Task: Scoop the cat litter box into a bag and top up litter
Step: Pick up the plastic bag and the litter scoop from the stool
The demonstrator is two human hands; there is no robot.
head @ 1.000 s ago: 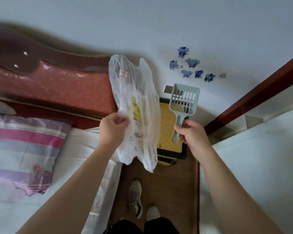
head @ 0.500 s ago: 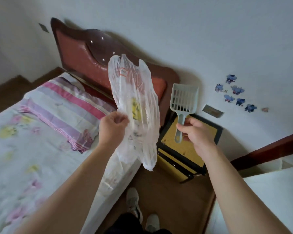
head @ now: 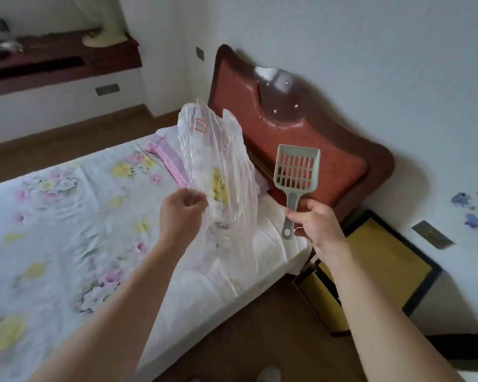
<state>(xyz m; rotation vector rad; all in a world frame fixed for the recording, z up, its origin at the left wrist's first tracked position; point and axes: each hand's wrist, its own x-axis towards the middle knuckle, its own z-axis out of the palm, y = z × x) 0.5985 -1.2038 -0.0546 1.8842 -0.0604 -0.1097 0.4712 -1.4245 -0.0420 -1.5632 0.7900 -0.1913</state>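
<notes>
illegible label (head: 200,125) on clear bag (head: 226,166)

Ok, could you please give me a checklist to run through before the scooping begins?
1. Bag in hand: ok, the left hand pinches it.
2. Scoop in hand: ok, the right hand grips its handle.
3. Scoop empty: ok, nothing lies on its slots.
4. Bag mouth open: not ok, it looks collapsed.
5. Litter box in reach: not ok, none in view, only the bed and a yellow cabinet.
6. Fresh litter ready: cannot tell, none in view.
</notes>
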